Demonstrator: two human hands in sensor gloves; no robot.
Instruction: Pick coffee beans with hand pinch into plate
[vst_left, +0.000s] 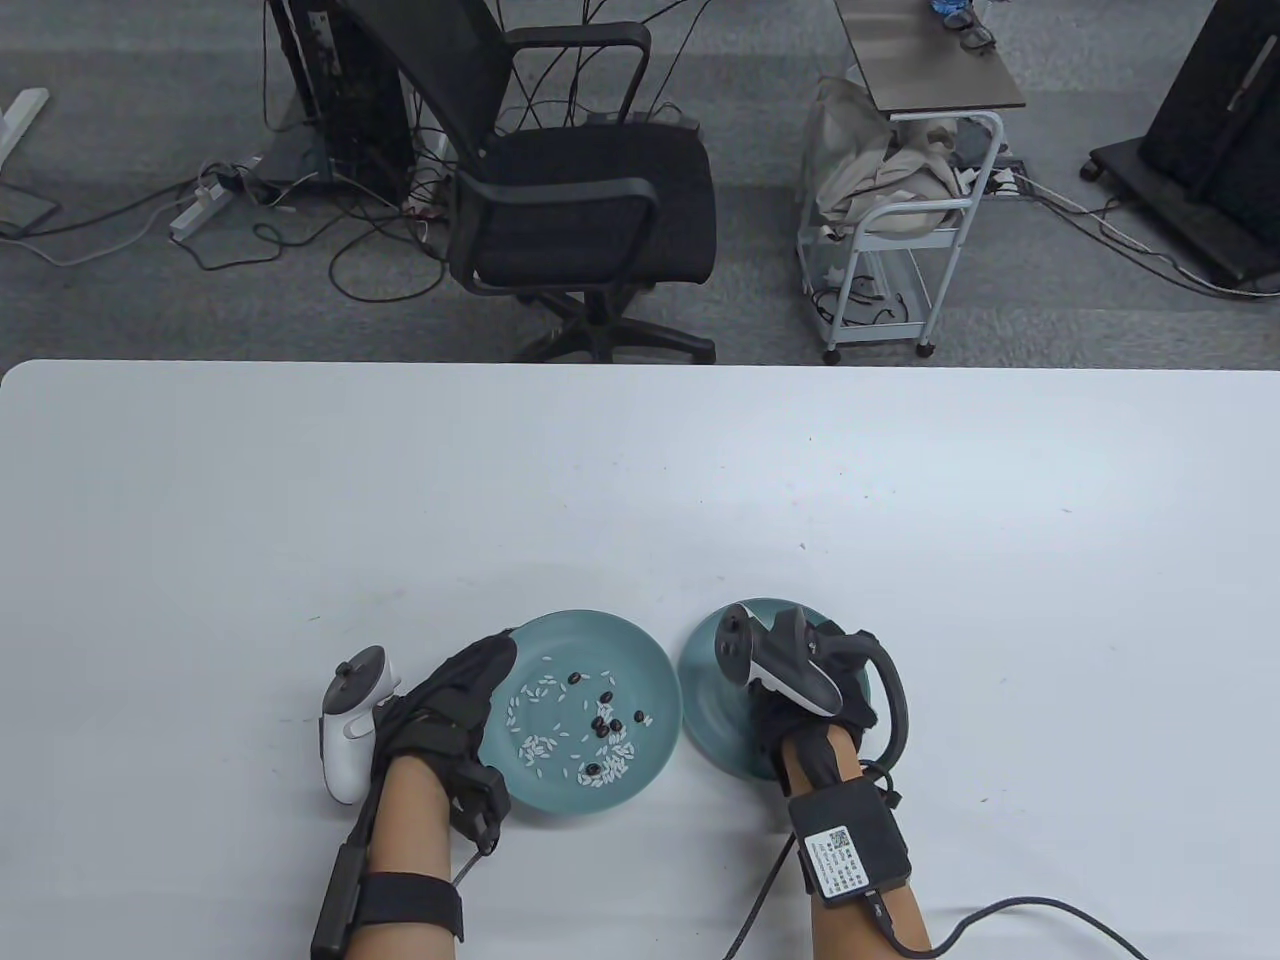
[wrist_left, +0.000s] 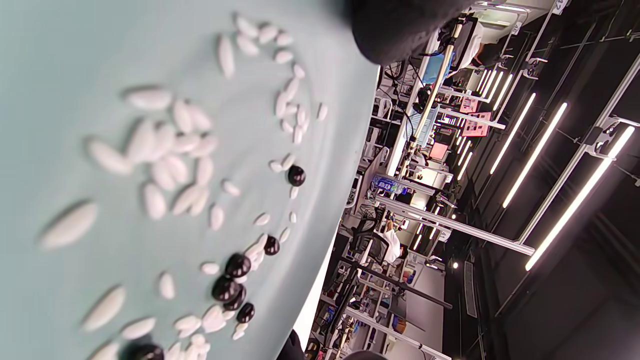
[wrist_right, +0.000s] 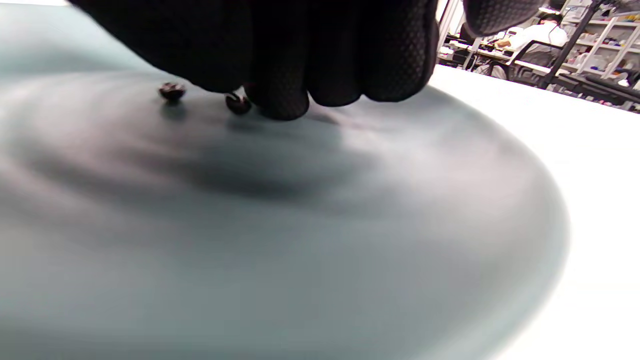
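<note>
Fingers (wrist_right: 280, 75) of the right hand (vst_left: 800, 670) hang bunched together over the right plate (vst_left: 710, 700), tips beside two coffee beans (wrist_right: 172, 91) lying there; whether they pinch anything is hidden. More beans sit among white grains (vst_left: 535, 745) in the left plate (vst_left: 650, 660), its rim touched by the left hand (vst_left: 450, 700), on the table (vst_left: 640, 480).

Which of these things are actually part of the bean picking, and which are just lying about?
Part of the job:
left plate with coffee beans and white grains
right plate, two beans in it
left hand
right hand

Lying about:
office chair
cart
floor cables
</note>
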